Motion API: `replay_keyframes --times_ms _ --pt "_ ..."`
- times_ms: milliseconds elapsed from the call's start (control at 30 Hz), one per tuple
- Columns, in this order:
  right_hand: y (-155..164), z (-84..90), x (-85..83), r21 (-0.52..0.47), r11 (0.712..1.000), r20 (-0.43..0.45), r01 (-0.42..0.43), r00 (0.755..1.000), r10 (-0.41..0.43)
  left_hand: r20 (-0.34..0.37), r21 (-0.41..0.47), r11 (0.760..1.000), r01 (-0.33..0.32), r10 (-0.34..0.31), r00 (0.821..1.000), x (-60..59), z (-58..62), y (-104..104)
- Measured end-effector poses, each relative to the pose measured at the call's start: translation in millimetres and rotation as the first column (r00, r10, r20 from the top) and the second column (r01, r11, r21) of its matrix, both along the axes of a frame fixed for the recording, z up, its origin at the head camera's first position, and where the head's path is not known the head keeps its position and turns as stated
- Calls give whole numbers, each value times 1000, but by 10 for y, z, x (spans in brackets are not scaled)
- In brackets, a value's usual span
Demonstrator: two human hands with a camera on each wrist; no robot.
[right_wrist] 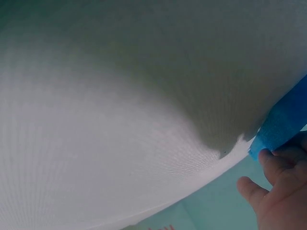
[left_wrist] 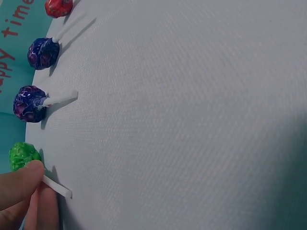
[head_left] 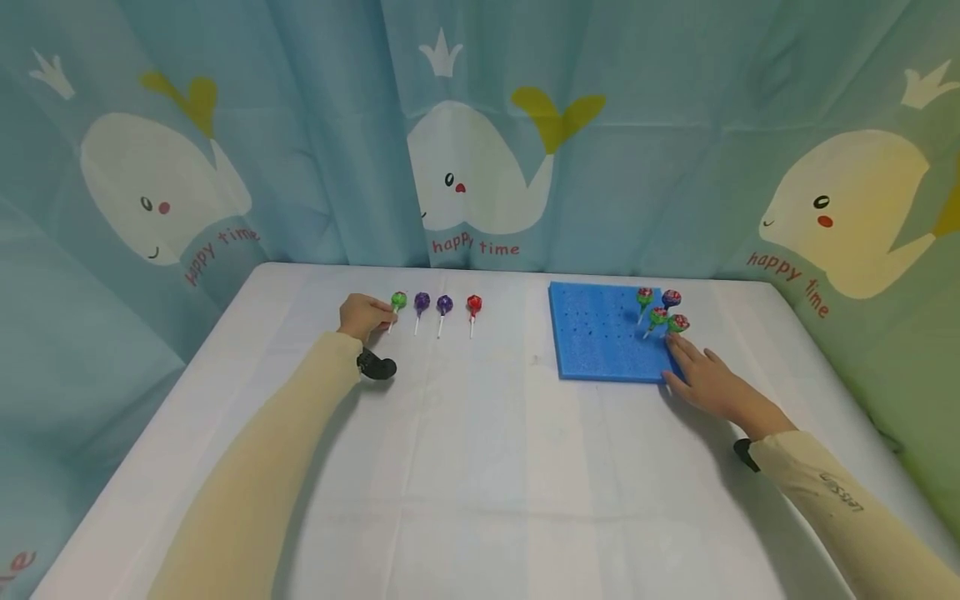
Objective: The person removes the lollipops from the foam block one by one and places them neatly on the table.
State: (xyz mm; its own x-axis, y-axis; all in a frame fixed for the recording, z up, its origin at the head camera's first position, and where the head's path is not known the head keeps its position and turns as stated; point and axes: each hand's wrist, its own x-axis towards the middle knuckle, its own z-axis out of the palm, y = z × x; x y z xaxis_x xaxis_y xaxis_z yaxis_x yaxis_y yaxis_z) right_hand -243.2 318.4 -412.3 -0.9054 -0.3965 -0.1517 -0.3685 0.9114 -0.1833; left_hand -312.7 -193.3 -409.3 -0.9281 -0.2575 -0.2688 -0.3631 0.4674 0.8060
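At the left of the table, my left hand (head_left: 363, 315) pinches a green-wrapped lollipop (head_left: 399, 300) by its white stick, just under the candy. The left wrist view shows thumb and fingers (left_wrist: 29, 179) right below the green wrapper. To its right lie two purple lollipops (head_left: 422, 302) and a red lollipop (head_left: 474, 305), sticks toward me. My right hand (head_left: 708, 383) rests at the right edge of a blue foam board (head_left: 603, 354) dotted with small holes, fingers extended. Several lollipops (head_left: 658, 317) in green, red and blue wrappers stand upright near the board's far right corner.
The white-covered table (head_left: 480, 467) ends at a blue curtain (head_left: 322, 167) printed with whales, which hangs behind and along both sides. Dark wrist straps (head_left: 377, 365) sit at the cuffs of the beige sleeves.
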Motion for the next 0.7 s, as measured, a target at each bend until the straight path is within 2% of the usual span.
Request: replay_keyframes --times_ms 233,467,700 --pt "20 -26 25 -24 1000 30 7 1000 -6 30 33 999 28 -29 999 -11 -28 3" --pt "16 -24 38 -14 1000 13 -5 1000 5 24 -5 999 39 -39 999 31 -37 26" --pt "0 18 27 -19 1000 10 -2 1000 2 4 -36 999 4 -4 1000 4 20 57"
